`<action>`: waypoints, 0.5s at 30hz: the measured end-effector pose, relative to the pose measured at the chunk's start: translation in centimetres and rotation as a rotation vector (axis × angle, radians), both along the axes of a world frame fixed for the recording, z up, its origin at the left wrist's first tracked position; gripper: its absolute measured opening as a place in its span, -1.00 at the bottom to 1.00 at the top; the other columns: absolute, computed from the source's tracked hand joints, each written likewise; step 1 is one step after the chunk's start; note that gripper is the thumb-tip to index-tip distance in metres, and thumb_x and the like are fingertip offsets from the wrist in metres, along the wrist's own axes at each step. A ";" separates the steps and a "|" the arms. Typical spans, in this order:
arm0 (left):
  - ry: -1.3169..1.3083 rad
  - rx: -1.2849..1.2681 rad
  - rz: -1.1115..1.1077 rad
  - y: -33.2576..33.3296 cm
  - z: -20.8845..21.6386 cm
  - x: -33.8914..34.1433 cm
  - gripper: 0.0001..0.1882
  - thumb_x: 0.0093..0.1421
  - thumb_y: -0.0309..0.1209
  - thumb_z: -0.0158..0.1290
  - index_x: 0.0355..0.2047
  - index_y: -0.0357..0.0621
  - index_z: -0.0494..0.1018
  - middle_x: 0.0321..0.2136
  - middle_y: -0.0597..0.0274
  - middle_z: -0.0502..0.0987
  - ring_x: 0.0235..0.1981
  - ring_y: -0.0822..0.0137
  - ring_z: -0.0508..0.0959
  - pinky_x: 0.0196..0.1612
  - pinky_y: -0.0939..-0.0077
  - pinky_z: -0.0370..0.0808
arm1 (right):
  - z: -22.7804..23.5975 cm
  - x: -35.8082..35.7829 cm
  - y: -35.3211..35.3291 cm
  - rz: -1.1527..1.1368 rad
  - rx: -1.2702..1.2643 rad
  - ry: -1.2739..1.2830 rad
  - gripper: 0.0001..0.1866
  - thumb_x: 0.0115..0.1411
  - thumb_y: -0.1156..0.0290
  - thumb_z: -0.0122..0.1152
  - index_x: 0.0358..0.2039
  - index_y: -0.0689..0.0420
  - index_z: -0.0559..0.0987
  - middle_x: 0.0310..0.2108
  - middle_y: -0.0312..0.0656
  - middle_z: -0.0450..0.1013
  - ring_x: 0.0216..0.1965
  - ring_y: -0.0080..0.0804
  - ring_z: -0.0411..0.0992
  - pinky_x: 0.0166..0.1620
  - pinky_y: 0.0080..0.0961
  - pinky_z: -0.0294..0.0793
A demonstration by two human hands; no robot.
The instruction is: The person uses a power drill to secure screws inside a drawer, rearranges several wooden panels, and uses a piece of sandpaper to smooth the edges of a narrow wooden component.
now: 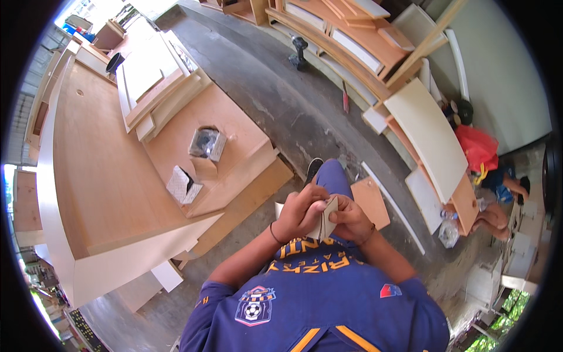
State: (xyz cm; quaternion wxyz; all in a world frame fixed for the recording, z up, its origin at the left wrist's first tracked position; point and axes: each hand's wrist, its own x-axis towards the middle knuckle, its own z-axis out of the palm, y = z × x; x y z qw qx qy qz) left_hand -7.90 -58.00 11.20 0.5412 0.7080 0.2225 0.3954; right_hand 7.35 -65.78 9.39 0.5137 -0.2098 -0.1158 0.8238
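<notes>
In front of my chest, my left hand (300, 212) and my right hand (350, 220) hold a small beige folded piece of card or stiff paper (326, 225) between them. The fingers of both hands are bent and pinch it from either side, with a dark gap showing between its layers. What the piece is exactly, I cannot make out. To the left of my hands, a small open box (208, 144) with dark contents rests on a wooden panel (237, 138). Close by lies another small pale box (183, 185), opened, its inside dark.
At the left stands a large wooden cabinet piece (111, 176) with stacked boards (161, 94) beyond. On the concrete floor are a cordless drill (298, 54), a red-handled tool (345, 101) and a white strip (396, 208). Another person (504, 196) sits at the right, near a red bag (478, 149).
</notes>
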 end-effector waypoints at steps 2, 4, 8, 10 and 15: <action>-0.037 -0.076 0.036 2.0 -0.4 0.9 -0.67 0.33 -0.21 -0.16 -0.28 -0.29 0.36 -0.60 0.14 0.49 -0.57 0.35 0.55 -0.49 0.54 0.41 | 0.0 1.5 3.0 -0.007 0.005 -0.049 -0.83 0.14 0.44 0.22 -0.26 0.15 0.48 -0.25 -0.27 0.47 -0.19 -0.49 0.44 -0.09 -0.48 0.42; 0.035 -0.094 0.089 4.5 -0.8 1.9 -0.64 0.34 -0.18 -0.19 -0.29 -0.28 0.36 -0.65 0.25 0.41 -0.63 0.47 0.44 -0.54 0.59 0.33 | 0.0 3.4 5.8 -0.122 0.047 -0.181 -0.84 0.15 0.45 0.20 -0.25 0.15 0.48 -0.27 -0.26 0.47 -0.25 -0.47 0.46 -0.16 -0.49 0.45; -0.065 -0.403 0.255 10.5 -2.1 3.4 -0.65 0.38 -0.19 -0.24 -0.31 -0.24 0.36 -0.69 0.48 0.25 -0.67 0.64 0.21 -0.60 0.72 0.13 | 1.0 12.5 13.2 -0.484 0.094 -0.328 -0.79 0.19 0.52 0.10 -0.14 0.14 0.40 -0.31 -0.17 0.46 -0.41 -0.39 0.49 -0.40 -0.49 0.51; -0.030 -0.386 0.343 14.0 -1.4 5.8 -0.71 0.35 -0.24 -0.16 -0.32 -0.25 0.36 -0.70 0.43 0.28 -0.66 0.63 0.23 -0.59 0.70 0.17 | 2.3 15.5 16.0 -0.458 0.039 -0.497 -0.77 0.19 0.54 0.09 -0.13 0.13 0.39 -0.33 -0.17 0.47 -0.38 -0.42 0.50 -0.38 -0.48 0.53; 0.127 -0.169 0.466 21.8 5.0 12.6 -0.76 0.16 -0.37 0.16 -0.35 -0.25 0.36 -0.72 0.30 0.34 -0.66 0.58 0.25 -0.59 0.63 0.26 | 8.4 15.8 21.7 -0.282 0.293 -0.736 -0.86 0.15 0.61 0.07 -0.24 0.22 0.44 -0.24 -0.16 0.48 -0.32 -0.45 0.47 -0.23 -0.52 0.49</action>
